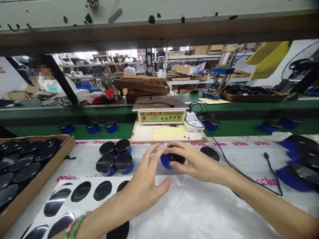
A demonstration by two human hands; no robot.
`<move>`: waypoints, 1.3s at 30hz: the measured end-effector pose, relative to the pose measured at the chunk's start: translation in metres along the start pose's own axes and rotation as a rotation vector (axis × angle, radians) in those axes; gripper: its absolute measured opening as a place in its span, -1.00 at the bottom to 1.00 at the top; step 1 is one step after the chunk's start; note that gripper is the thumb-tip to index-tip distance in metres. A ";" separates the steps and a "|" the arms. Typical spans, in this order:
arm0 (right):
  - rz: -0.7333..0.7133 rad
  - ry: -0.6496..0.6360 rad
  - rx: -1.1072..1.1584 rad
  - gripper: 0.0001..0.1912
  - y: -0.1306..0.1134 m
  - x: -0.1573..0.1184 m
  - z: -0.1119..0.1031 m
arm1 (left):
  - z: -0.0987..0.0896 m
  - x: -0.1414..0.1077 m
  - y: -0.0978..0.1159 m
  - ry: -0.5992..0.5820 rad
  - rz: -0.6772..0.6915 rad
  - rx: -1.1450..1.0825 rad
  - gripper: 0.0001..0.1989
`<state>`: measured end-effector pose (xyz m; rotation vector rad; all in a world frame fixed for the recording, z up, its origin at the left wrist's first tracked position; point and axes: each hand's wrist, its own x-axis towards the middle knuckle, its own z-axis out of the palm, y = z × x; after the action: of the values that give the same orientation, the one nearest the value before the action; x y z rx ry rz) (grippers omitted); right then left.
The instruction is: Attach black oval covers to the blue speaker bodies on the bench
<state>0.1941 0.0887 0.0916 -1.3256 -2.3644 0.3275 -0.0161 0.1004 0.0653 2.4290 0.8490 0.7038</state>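
My right hand (193,161) has its fingers wrapped over a blue round piece with a black top (166,161), just above the plastic-covered bench. My left hand (147,179) is beside it on the left, fingers apart and holding nothing, with the fingertips near the piece. Left of my hands, several blue pieces with black tops (124,160) stand in a cluster. Below my left forearm lies a white sheet with round black glossy stickers (102,191). A single black disc (209,153) lies right of my right hand.
A cardboard box (71,143) of black-topped pieces stands at the left. Behind my hands is a control box with buttons (161,117). A black cable (249,182) crosses the right side, near more blue pieces (296,176). A person (48,83) is beyond the green belt.
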 end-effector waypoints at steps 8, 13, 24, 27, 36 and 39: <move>0.167 -0.035 0.393 -0.51 -0.016 -0.055 -0.020 | 0.032 0.020 0.021 -0.096 0.052 -0.145 0.02; 0.152 0.133 0.302 -0.61 0.004 -0.127 -0.026 | 0.051 0.022 0.055 -0.308 0.058 -0.386 -0.08; 0.085 0.062 0.010 -0.45 0.078 -0.165 0.010 | 0.097 -0.001 0.021 -0.385 0.100 -0.346 -0.18; 0.061 0.020 -0.047 -0.49 0.077 -0.158 0.011 | 0.096 -0.003 0.022 -0.324 0.078 -0.282 -0.19; -0.161 0.085 -0.310 -0.65 0.075 -0.167 0.007 | 0.096 -0.004 0.020 -0.205 0.011 -0.202 -0.21; -0.178 0.113 -0.351 -0.66 0.066 -0.176 0.001 | 0.095 -0.004 0.022 -0.214 0.001 -0.202 -0.22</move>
<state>0.3253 -0.0270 0.0237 -1.2256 -2.4960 -0.2194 0.0475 0.0584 0.0049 2.2734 0.6582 0.4929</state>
